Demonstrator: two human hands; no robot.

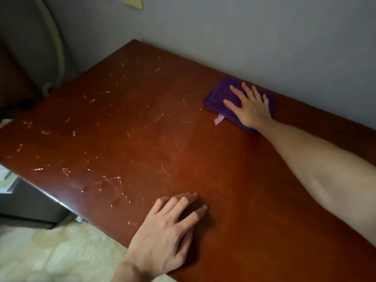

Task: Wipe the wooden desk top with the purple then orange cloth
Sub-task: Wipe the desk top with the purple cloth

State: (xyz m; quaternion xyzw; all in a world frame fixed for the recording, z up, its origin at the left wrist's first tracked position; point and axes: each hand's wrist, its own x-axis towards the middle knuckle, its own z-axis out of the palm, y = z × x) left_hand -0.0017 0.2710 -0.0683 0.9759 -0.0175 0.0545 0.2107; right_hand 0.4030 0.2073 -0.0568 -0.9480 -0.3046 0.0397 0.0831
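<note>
While your right hand point(251, 107) presses flat, fingers spread, on the folded purple cloth point(221, 94) near the wall point(244, 37), it grasps nothing. Your left hand point(166, 222) rests flat, bracing on the wooden desk top point(142, 129). Soft and light, the cloth may unfold; press its centre.

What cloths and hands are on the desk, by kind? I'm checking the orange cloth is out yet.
Purple cloth: 1
Orange cloth: 0 in view
Hands on the desk: 2, left hand and right hand
Total: 3
</note>
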